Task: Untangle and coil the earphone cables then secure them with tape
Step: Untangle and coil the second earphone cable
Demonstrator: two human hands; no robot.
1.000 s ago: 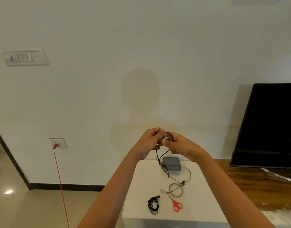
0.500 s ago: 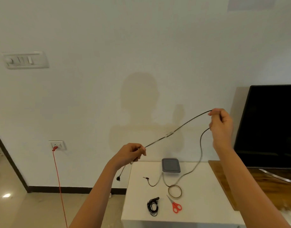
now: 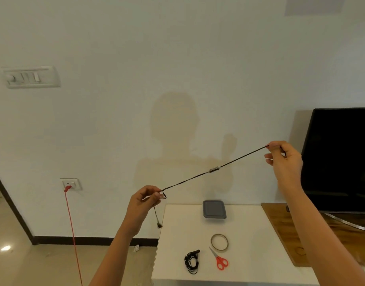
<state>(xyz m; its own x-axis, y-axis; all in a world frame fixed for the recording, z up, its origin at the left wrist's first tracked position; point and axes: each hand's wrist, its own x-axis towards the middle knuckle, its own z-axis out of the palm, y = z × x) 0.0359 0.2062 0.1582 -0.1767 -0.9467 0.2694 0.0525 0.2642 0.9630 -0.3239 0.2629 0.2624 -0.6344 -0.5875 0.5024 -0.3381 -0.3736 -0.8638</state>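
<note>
1. High on the white wall at far left is one pale, rectangular switch panel [image 3: 31, 77]. Lower down is one wall socket [image 3: 71, 184] with a red plug, and one thin red cord [image 3: 73, 234] drops from it towards the tiled floor.
2. The left hand [image 3: 144, 200], fingers curled, pinches the earphone cable [image 3: 187, 180] between thumb and fingertips. A short tail of cable hangs below the hand and ends in one earbud [image 3: 159, 225], just off the table's left edge.
3. The thin black cable runs taut through the air above the table, rising to the right. One small silvery inline remote [image 3: 214, 169] sits near its midpoint.
4. Four things lie on the smooth white table [image 3: 255, 261]. Towards the back is one grey, rounded-square lidded container [image 3: 214, 209], and nearer is one thin, ring-shaped tape roll [image 3: 219, 242]. At the front, one coiled black earphone set [image 3: 191, 262] and one pair of red-handled scissors [image 3: 219, 260] lie side by side, not touching.
5. The right hand [image 3: 284, 159], held higher than the left, pinches the cable's upper visible end between thumb and forefinger. Its other fingers are loosely curled.
6. At far right, one flat black television [image 3: 340, 159] stands on a wooden stand [image 3: 278, 223].
</note>
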